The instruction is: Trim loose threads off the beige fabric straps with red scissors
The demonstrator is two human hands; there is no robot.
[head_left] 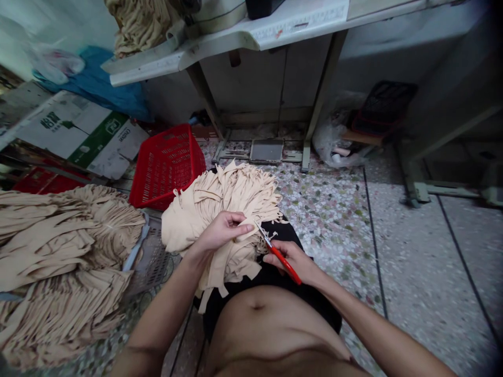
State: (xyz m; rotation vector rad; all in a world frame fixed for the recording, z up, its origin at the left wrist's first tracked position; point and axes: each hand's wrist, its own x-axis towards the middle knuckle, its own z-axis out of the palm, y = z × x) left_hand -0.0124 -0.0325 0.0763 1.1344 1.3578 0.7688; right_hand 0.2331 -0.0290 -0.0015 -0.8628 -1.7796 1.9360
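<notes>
A bundle of beige fabric strips [220, 204] lies across my lap. My left hand [223, 230] rests on top of it, its fingers pinching one strip. My right hand [293, 259] is closed round red-handled snips [281, 257], whose metal tip points up-left toward the pinched strip, close to my left fingertips. Black cloth covers my knees beneath the bundle.
A big heap of the same beige strips [58, 262] fills a basket at my left. A red plastic basket [167, 165] stands behind the bundle. A sewing table [236, 36] with its treadle [267, 152] is ahead, with cardboard boxes [74, 131] at the far left. Speckled floor [412, 262] extends right.
</notes>
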